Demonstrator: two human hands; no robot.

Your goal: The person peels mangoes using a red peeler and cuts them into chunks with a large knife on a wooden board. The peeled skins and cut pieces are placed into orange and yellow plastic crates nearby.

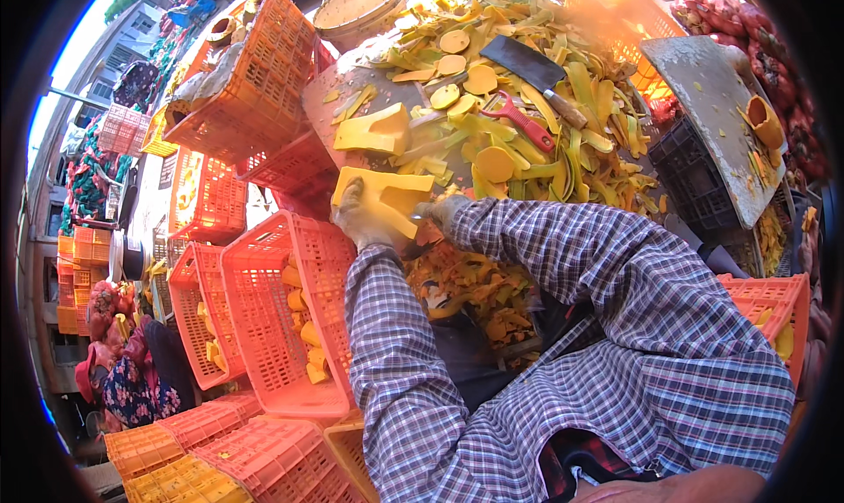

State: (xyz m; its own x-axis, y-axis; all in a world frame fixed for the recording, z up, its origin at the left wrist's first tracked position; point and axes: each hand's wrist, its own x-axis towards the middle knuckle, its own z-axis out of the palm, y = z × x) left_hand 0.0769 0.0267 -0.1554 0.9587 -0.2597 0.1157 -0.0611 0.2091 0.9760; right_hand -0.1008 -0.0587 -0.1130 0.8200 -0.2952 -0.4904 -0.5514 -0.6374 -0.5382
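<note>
My gloved left hand (354,214) grips a peeled yellow squash piece (374,188) with a hollow notch facing right. At that notch is my gloved right hand (450,213), closed around a small metal tool (417,217), mostly hidden; its kind is unclear. Just beyond lies another peeled, hollowed squash piece (374,130) on the work board (395,91). A cleaver (524,62) with a wooden handle and a red-handled peeler (521,122) rest on heaped peels (580,153) and round squash slices (494,164).
Left of me, a pink crate (283,371) holds cut squash chunks (310,335). A tilted orange crate (254,84) contains whole squashes. Scraps (475,285) lie below my hands. On the right stands a worn board (709,114) bearing a squash piece (765,122). A person (142,378) is at far left.
</note>
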